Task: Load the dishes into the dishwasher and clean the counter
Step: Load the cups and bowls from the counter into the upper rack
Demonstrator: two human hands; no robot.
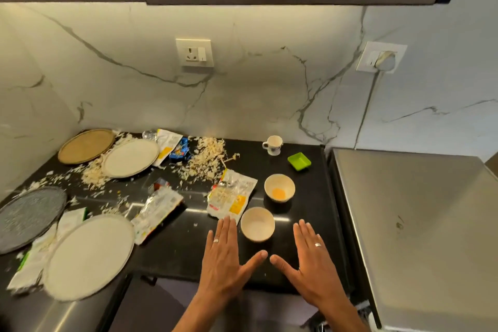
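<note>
Counter (296,153): black, littered with scraps
Plates (90,256): four
Bowls (257,224): two
Cup (273,145): one
Left hand (226,259): flat, fingers spread, empty
Right hand (314,261): likewise flat, empty

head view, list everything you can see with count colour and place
round white plates: 2, white, one back left, one front left
round tan plate: 1, tan, back left corner
round grey textured plate: 1, grey, left edge
cream bowls: 2, one between the hands, one behind it with yellow residue
small white cup: 1, back right
green square dish: 1, right of the cup
crumpled food wrappers: several, white and yellow, scattered
pale shredded scraps: scattered, centre and left
black counter: 1
left hand: flat, fingers straight
right hand: flat, fingers straight
</note>
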